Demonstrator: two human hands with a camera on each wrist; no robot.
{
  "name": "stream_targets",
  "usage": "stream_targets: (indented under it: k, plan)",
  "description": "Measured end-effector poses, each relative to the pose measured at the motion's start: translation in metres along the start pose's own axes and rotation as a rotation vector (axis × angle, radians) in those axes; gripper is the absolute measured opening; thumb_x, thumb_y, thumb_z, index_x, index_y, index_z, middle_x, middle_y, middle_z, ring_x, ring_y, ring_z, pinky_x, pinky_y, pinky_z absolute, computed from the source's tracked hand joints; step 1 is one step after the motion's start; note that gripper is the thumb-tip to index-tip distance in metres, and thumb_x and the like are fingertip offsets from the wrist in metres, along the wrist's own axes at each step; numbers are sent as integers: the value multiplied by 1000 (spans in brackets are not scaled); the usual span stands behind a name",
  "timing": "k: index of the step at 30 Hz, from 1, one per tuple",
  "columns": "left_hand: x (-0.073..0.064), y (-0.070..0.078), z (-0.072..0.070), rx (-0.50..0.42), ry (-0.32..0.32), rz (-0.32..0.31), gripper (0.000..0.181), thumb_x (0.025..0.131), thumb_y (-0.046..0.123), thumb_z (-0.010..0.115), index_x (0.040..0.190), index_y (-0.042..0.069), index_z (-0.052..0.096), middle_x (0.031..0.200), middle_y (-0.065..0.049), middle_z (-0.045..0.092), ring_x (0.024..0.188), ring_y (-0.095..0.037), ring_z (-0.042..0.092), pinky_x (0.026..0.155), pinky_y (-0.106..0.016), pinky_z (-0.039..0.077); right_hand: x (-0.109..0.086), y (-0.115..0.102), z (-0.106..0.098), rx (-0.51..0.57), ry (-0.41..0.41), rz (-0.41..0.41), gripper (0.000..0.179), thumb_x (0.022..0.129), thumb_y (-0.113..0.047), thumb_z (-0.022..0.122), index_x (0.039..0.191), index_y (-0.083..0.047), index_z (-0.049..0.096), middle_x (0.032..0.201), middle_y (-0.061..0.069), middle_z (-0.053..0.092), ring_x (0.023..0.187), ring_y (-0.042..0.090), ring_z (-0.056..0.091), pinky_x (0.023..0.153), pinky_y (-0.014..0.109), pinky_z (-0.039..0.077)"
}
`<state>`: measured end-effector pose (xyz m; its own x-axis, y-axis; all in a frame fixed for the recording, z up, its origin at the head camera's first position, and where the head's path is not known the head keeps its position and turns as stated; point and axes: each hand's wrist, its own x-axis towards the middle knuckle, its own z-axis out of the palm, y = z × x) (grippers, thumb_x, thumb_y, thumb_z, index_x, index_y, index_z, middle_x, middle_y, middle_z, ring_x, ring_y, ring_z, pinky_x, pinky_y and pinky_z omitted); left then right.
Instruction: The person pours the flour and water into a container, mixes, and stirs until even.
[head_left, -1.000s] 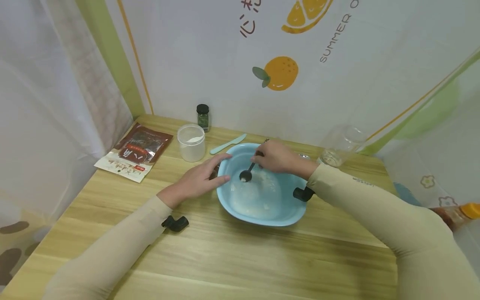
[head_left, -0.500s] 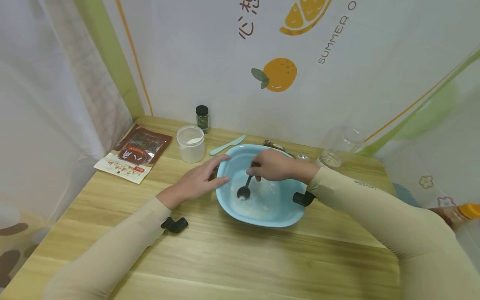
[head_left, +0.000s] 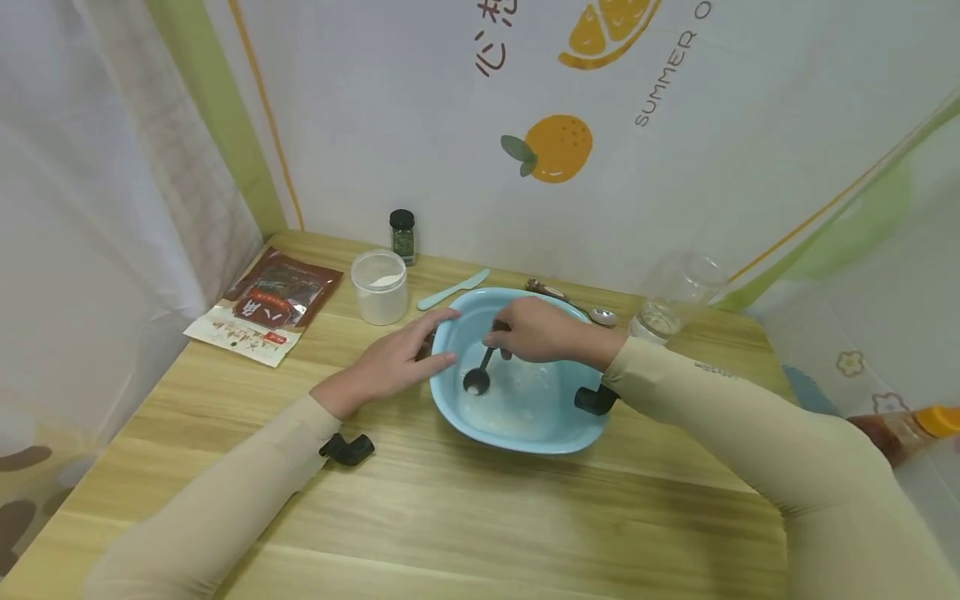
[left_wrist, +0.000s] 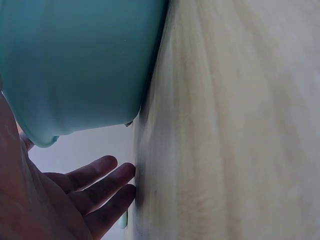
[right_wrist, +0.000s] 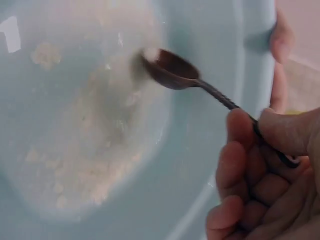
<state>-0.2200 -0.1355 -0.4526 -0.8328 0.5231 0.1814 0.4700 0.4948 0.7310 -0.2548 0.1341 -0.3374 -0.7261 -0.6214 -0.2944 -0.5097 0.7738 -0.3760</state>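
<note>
A light blue basin [head_left: 525, 442] stands on the table, with white lumps and a cloudy whitish layer on its bottom. My right hand [head_left: 536, 329] pinches a small dark spoon [head_left: 476, 381] by its thin handle between thumb and fingers. In the right wrist view a bit of white clings to the tip of the spoon's bowl [right_wrist: 172, 69], low inside the basin. At the basin's left side, my left hand [head_left: 390, 362] touches the rim with thumb and forefinger. Its other fingers [left_wrist: 100, 187] stretch out loosely beside the outer wall, near the tabletop.
Behind the basin lie a light blue knife [head_left: 453, 289] and a metal spoon [head_left: 602, 317]. A clear tub of white powder [head_left: 379, 287], a black-capped jar [head_left: 402, 237] and a brown-and-white packet [head_left: 266, 304] stand or lie left. At right are a glass jar [head_left: 678, 296] and an orange-capped bottle [head_left: 903, 429].
My right hand has moved down and left, taking the spoon's bowl toward the basin's left side. The metal spoon behind shows more fully. My left hand stays at the rim.
</note>
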Motion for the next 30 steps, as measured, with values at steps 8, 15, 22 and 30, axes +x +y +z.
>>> stream_targets:
  k: [8, 15, 22, 30]
  plan:
    - [-1, -1, 1, -37, -10, 15, 69, 112, 54, 60, 172, 29, 36, 152, -7, 64, 124, -20, 71, 96, -52, 60, 6, 15, 1, -19, 192, 166, 31, 115, -29, 63, 105, -4, 78, 86, 7, 70, 71, 20, 59, 67, 37, 49]
    - [0, -3, 1, -10, -3, 14, 68, 111, 55, 59, 171, 31, 37, 150, -7, 64, 122, -20, 71, 93, -53, 60, -2, 13, -6, -114, 138, 117, 32, 113, -28, 66, 95, -5, 79, 81, 5, 70, 70, 20, 60, 67, 38, 50]
    - [-3, -5, 1, -43, -9, 16, 70, 112, 55, 59, 172, 28, 35, 155, -7, 61, 125, -21, 71, 99, -53, 59, 9, 9, 3, -8, 142, 77, 34, 115, -31, 63, 105, -4, 81, 83, 3, 75, 70, 17, 61, 68, 35, 49]
    - [0, -4, 0, -9, -1, 19, 70, 111, 56, 60, 171, 29, 37, 152, -8, 63, 124, -22, 70, 94, -53, 60, -1, 19, -4, -109, 227, 187, 29, 115, -27, 63, 104, -3, 76, 91, 9, 67, 78, 25, 60, 72, 41, 51]
